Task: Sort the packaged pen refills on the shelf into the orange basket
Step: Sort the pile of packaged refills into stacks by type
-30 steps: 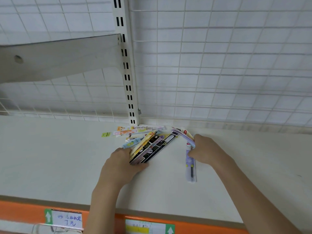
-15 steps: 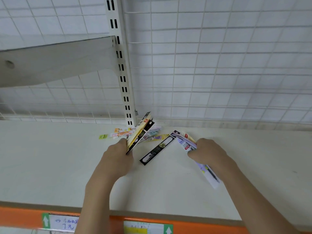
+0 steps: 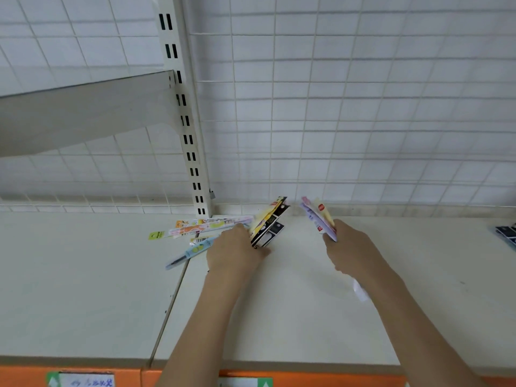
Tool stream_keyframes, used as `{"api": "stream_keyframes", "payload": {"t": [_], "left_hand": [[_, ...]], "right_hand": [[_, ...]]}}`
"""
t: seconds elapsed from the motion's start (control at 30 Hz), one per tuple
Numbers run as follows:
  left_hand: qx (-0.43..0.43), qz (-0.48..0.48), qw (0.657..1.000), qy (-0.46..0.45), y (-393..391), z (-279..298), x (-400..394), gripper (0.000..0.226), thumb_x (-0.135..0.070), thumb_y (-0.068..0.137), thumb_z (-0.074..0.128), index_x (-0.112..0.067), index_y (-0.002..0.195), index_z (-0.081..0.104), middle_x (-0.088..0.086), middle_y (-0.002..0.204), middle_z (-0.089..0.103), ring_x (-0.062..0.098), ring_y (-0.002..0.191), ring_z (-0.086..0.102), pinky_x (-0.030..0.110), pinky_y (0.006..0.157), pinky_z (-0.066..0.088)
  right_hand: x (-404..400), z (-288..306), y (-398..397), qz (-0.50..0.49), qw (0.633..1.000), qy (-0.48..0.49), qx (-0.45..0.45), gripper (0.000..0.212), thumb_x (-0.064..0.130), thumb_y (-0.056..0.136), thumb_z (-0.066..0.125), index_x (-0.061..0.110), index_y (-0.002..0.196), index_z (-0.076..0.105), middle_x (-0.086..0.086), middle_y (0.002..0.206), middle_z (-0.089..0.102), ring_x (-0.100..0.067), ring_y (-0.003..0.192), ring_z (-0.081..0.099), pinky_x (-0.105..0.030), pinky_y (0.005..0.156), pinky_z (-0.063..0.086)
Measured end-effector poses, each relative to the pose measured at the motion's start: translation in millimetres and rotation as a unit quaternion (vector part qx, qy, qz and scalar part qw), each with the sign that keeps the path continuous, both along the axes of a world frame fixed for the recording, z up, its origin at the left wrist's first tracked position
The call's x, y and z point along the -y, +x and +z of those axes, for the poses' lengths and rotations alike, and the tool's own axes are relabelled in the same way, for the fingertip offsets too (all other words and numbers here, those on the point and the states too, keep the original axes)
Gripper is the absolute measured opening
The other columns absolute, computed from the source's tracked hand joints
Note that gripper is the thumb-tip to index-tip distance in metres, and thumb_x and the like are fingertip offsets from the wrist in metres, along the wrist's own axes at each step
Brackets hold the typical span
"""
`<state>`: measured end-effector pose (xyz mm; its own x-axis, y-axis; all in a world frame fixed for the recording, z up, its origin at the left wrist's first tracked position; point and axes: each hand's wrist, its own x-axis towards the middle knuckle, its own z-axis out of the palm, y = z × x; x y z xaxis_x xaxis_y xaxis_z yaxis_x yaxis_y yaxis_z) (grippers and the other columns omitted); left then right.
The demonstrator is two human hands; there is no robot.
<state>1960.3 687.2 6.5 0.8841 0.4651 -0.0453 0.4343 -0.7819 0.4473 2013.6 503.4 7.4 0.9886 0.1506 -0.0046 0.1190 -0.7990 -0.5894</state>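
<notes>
Hands work together as we gather refills: our left hand [image 3: 237, 251] grips a yellow-and-black bundle [image 3: 269, 223], our right hand [image 3: 349, 247] pinches purple packs [image 3: 317, 216], while loose packets [image 3: 201, 227] lie far left on the shelf [image 3: 83, 289]; basket unseen.

A shop: slotted shelf upright [image 3: 184, 118], wire-grid backing [image 3: 363, 107], orange price-label strip [image 3: 83, 377].

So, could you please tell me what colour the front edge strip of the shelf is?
Orange: the front edge strip is orange, with white and green labels, best seen in the head view.
</notes>
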Motion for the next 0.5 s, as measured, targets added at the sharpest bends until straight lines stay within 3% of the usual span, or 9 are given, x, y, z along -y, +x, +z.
{"api": "stream_keyframes", "payload": {"t": [0.1,0.23,0.5], "left_hand": [[-0.057,0.008,0.998,0.006,3.9,-9.5,0.2,0.056,-0.045,0.082,0.060,-0.012,0.123,0.042,0.007,0.124,0.056,0.027,0.117,0.053,0.033,0.087,0.043],[-0.068,0.009,0.997,0.040,4.3,-12.9,-3.8,0.033,-0.022,0.090,0.050,-0.012,0.121,0.048,0.007,0.124,0.057,0.027,0.114,0.055,0.032,0.081,0.043],[0.009,0.040,0.999,0.021,-13.4,5.1,-43.8,0.019,-0.023,0.094,0.044,-0.009,0.104,0.052,0.011,0.108,0.058,0.032,0.103,0.057,0.032,0.075,0.040]], "right_hand": [[-0.8,-0.7,-1.1,0.003,0.999,-0.044,0.012,0.008,0.024,0.089,0.050,0.016,0.087,0.047,-0.003,0.079,0.057,-0.024,0.071,0.054,-0.030,0.063,0.043],[-5.0,-5.4,2.7,0.012,0.995,-0.096,-0.003,0.028,0.014,0.085,0.051,0.021,0.066,0.032,0.004,0.068,0.043,-0.017,0.062,0.044,-0.022,0.048,0.029],[-28.0,-5.5,12.7,0.058,0.995,-0.083,0.006,0.014,0.021,0.091,0.045,0.013,0.080,0.044,0.002,0.071,0.048,-0.023,0.073,0.051,-0.027,0.056,0.035]]}}
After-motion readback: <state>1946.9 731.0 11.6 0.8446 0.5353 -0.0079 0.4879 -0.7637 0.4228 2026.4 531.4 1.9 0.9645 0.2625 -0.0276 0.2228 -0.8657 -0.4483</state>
